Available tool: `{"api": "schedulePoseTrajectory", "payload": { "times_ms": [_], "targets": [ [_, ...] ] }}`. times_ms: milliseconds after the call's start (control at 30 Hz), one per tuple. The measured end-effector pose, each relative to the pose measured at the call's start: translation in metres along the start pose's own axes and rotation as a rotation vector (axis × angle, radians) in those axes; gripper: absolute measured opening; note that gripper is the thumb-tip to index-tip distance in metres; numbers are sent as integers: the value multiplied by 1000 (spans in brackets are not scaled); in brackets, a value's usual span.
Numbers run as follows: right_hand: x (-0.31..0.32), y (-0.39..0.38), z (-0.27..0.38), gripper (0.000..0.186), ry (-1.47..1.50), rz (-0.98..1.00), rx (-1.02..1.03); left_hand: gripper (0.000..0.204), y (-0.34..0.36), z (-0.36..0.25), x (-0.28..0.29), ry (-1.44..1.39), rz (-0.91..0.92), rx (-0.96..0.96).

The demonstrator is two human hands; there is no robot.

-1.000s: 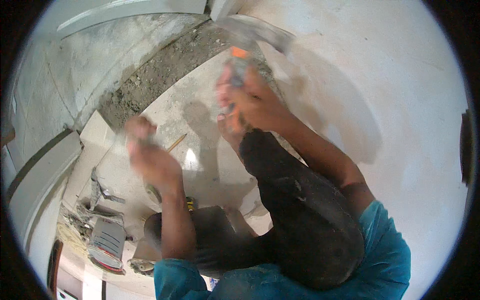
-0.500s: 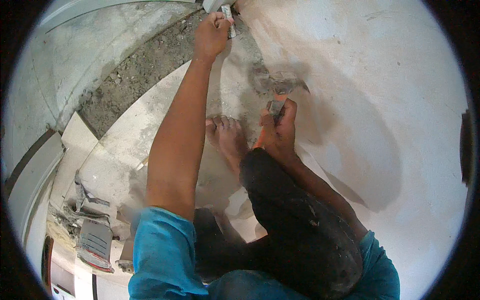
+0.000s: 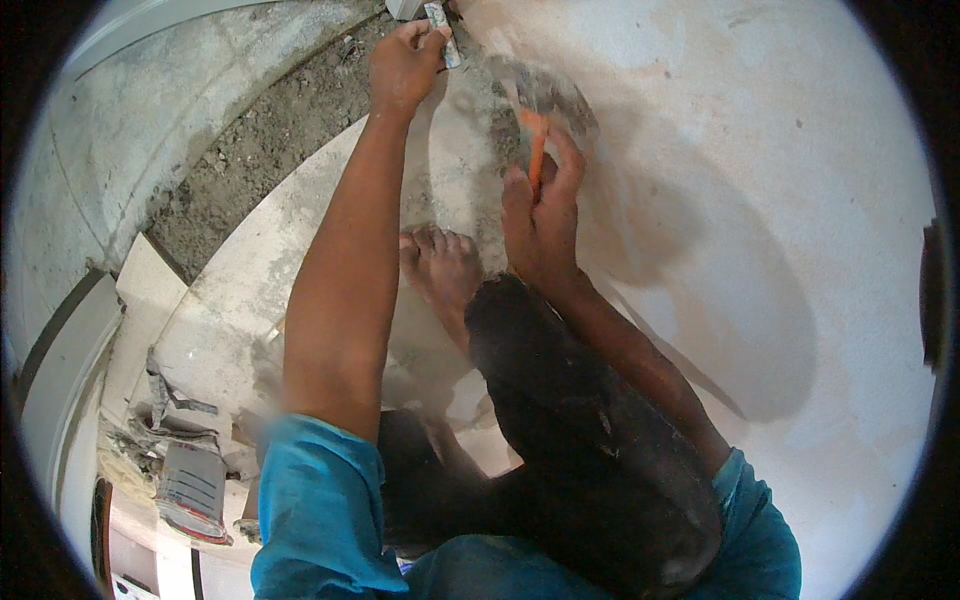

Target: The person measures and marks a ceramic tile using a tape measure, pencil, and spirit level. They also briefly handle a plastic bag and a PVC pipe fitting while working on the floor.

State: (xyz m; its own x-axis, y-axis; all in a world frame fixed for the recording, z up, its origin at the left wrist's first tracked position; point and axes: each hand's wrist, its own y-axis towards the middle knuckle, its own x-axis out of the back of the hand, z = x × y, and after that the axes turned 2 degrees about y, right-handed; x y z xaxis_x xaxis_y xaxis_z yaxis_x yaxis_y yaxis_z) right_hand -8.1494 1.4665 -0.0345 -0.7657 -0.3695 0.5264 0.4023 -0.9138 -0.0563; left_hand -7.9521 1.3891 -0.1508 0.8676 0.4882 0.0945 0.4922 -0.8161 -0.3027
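Two blue sleeves [image 3: 320,500] and dark trousers [image 3: 600,450] fill the near edge. Off to their left, a grey tub [image 3: 193,490] bears rows of dark marks, too small to read, and a reddish rim; grey scraps [image 3: 170,395] lie just beyond it.

The right hand [image 3: 545,215] is past the raised knee, its fingers curled around the orange handle of a hammer [image 3: 537,160]. The handle points away from the person; the head, beyond the fingers, is blurred, and I cannot tell whether it touches the pale wall [image 3: 720,130] on the right. A bare foot [image 3: 445,265] rests on the floor [image 3: 310,210] between the knee and the left forearm, which stretches across and hides part of that floor. A tile piece [image 3: 150,290] lies at the left, beside a band of rubble [image 3: 250,165].

Farthest out, the left hand [image 3: 405,75] pinches a small pale strip [image 3: 443,40] between narrowed fingers. The strip stands lengthwise at their right, its surface mottled, near the foot of a white post [image 3: 403,8].
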Motion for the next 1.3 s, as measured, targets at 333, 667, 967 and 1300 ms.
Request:
{"api": "schedulePoseTrajectory", "payload": {
  "times_ms": [333,667,967,1300],
  "targets": [
    [-31,89,4,55,-244,-21,333,34,-5,0,-5,239,-188,-92],
    [-39,102,-11,51,-354,-74,525,33,-8,-6,-5,193,-179,4],
    [-40,96,-6,45,-287,38,359,34,-8,-10,-4,289,-194,-7],
    [-42,95,-8,45,-279,104,347,38,-3,-6,-3,395,-118,29]
  ]
}}
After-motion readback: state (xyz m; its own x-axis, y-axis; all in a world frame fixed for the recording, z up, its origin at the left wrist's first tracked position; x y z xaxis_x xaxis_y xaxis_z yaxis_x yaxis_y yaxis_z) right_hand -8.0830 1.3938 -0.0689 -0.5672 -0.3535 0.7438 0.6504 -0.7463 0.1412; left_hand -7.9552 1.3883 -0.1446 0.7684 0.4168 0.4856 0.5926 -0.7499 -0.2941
